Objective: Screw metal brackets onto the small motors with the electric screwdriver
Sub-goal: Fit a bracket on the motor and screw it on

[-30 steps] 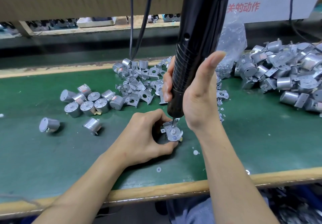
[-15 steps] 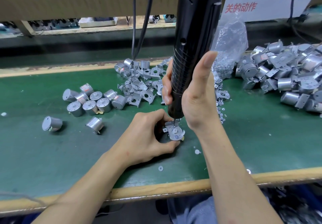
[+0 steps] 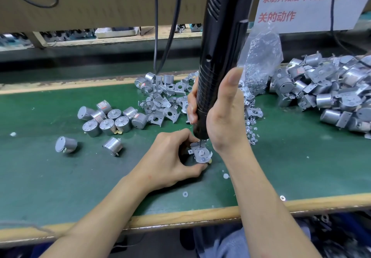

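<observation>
On the green bench mat [image 3: 60, 177], under a cardboard panel [image 3: 100, 1] with a sign [image 3: 301, 7] at one o'clock, bracketed motors [image 3: 331, 95] are lying heaped at three o'clock, loose brackets [image 3: 162, 101] at twelve and bare motors [image 3: 108, 119] at ten. At centre, the electric screwdriver [image 3: 222, 47] is being gripped upright by the right hand [image 3: 222, 117], its fingers curled round the barrel and its bit being pressed onto a bracket. The motor [image 3: 200, 154] beneath is being pinched by the left hand [image 3: 170, 161].

The motors [image 3: 112, 124] and brackets [image 3: 160, 105] are shiny metal; the screwdriver [image 3: 222, 37] is black plastic; the table [image 3: 60, 177] is flat green with a wood edge.
</observation>
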`<action>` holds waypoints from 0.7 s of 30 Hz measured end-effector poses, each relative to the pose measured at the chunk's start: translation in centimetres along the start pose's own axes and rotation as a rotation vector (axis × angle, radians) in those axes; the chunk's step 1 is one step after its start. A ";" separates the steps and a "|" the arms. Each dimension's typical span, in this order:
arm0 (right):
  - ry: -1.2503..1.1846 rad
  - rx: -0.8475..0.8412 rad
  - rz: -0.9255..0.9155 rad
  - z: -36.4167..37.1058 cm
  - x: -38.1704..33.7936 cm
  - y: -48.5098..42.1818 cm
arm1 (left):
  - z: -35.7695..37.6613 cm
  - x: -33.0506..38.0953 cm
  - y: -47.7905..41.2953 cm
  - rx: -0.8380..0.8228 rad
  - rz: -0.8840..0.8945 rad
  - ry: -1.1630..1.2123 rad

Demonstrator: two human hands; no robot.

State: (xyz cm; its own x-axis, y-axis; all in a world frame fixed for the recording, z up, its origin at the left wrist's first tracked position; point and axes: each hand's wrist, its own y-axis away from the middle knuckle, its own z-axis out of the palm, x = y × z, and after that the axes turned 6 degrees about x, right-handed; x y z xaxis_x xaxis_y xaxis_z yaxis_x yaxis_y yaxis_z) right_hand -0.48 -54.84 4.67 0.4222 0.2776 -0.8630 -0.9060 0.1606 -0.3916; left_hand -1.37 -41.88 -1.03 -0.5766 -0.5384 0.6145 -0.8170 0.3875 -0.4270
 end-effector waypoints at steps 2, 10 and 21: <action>0.027 0.018 -0.011 0.0 0.1 0.0 | 0.0 0.0 0.0 -0.005 0.002 -0.005; 0.222 -0.024 -0.071 -3.1 -0.9 0.0 | -0.1 0.1 0.2 -0.024 -0.005 0.016; 0.669 -0.117 0.392 -7.1 -1.6 5.0 | -0.6 2.5 -0.1 0.155 0.092 0.026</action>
State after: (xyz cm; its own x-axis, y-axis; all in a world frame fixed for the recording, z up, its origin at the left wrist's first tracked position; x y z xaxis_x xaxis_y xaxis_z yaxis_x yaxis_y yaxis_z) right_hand -5.89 -61.16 1.84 -0.0030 -0.3426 -0.9395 -0.9982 0.0580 -0.0180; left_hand -2.76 -42.85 0.94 -0.6505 -0.4855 0.5841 -0.7532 0.3135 -0.5783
